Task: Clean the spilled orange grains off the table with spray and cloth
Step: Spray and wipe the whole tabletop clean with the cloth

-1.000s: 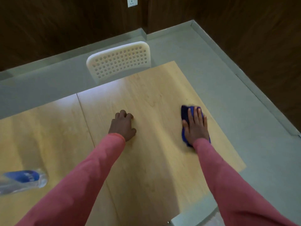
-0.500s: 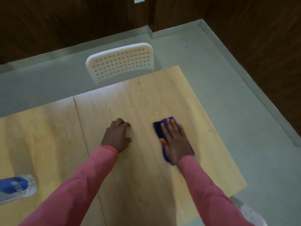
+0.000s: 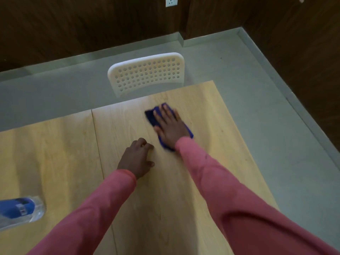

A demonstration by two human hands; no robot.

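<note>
The right hand (image 3: 170,127) lies flat with straight, spread fingers pressing a dark blue cloth (image 3: 151,115) onto the light wooden table (image 3: 184,199), toward its far edge. The left hand (image 3: 137,159) rests on the tabletop just beside it, nearer the person, fingers curled under and holding nothing. Both arms wear pink sleeves (image 3: 230,196). A clear spray bottle with a blue label (image 3: 20,211) lies at the left edge, well apart from both hands. A white perforated chair (image 3: 147,74) stands beyond the table.
</note>
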